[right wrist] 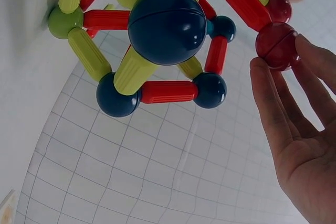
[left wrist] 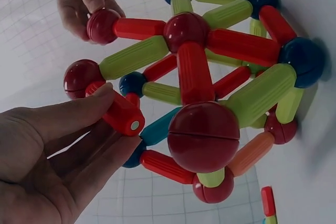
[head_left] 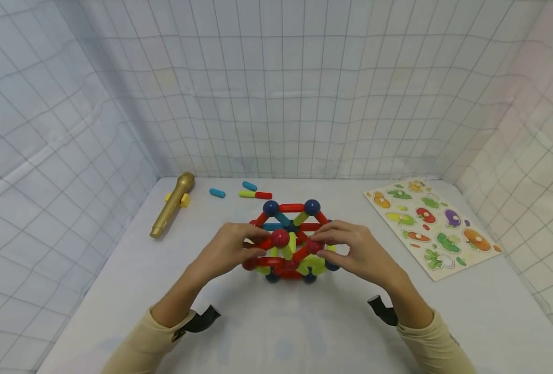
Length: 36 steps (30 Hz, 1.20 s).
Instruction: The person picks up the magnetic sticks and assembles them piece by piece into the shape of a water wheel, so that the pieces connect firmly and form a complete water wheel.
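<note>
A frame of magnetic rods and balls (head_left: 292, 208) in red, blue, lime and turquoise stands on the table between both hands. My left hand (head_left: 229, 244) pinches a short red magnetic rod (left wrist: 125, 115) between thumb and fingers. One end of that rod meets a red ball (left wrist: 82, 78); its other end, with a silver tip, is free in the left wrist view. On the opposite side, my right hand (head_left: 360, 254) holds another red ball (right wrist: 277, 45) by its fingertips. A red rod (right wrist: 241, 1) joins this ball to the frame.
Loose rods (head_left: 263, 196) lie behind the frame, two of them end to end. Far left is a gold microphone-shaped stick (head_left: 171, 208) with yellow bits beside it. A vegetable puzzle board (head_left: 417, 249) lies on the right. White gridded cloth walls (head_left: 304, 119) surround the table.
</note>
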{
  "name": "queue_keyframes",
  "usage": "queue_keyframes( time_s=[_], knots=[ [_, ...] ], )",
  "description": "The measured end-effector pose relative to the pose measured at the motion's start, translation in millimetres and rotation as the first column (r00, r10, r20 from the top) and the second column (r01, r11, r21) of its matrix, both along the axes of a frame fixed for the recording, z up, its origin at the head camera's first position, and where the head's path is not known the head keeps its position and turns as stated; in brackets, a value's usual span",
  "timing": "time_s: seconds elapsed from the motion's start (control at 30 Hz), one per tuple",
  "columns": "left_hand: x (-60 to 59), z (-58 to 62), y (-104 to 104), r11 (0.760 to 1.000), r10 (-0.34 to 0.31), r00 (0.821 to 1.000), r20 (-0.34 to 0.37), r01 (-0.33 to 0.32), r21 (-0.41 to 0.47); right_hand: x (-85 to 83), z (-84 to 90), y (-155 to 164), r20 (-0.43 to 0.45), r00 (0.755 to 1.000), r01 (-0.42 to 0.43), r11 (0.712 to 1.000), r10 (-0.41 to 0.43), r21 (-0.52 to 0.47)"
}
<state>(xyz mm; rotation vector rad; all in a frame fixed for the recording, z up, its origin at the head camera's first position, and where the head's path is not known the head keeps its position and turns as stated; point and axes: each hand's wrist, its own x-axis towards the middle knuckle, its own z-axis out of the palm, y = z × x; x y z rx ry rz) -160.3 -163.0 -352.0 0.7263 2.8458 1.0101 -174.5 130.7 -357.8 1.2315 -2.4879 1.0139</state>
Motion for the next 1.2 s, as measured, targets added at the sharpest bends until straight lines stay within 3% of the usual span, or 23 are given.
queue_keyframes(
  time_s=[0.47,0.63,0.77,0.87,0.93,1.0,1.1,1.2],
  knots=[
    [4.8,-17.8,-8,0.999,0.004,0.999,0.042,-0.005,0.032,0.3,-3.4,4,0.040,0.999,0.002,1.000,-0.001,-0.023],
    [4.0,-21.1,-12,0.999,-0.004,1.000,0.021,0.003,0.043,0.6,-6.2,5,0.038,0.999,0.005,0.999,-0.003,-0.045],
    [-1.3,-19.3,-20,0.999,-0.012,0.998,0.067,0.010,0.037,2.3,-5.5,4,0.019,0.999,0.027,0.999,-0.026,-0.036],
    [-21.9,-15.4,-35,1.000,0.031,0.995,0.099,-0.031,-0.005,2.6,-4.2,3,0.003,0.999,0.045,0.999,-0.045,-0.029],
    [-47.0,-16.4,-52,0.994,0.107,0.991,0.083,-0.103,-0.044,2.4,-3.7,2,-0.001,0.999,0.045,0.999,-0.046,-0.029],
    [-79.5,-22.8,-68,0.975,0.202,0.979,0.030,-0.198,-0.102,1.9,-3.6,0,-0.005,0.999,0.044,0.998,-0.044,-0.033],
    [-128.5,-41.2,-87,0.918,0.341,0.940,-0.028,-0.339,-0.204,2.2,-5.2,0,-0.003,0.999,0.044,0.998,-0.044,-0.038],
    [-165.4,-63.1,-96,0.845,0.442,0.896,-0.045,-0.433,-0.314,4.3,-8.2,2,0.001,0.999,0.043,0.998,-0.043,-0.046]
  ],
)
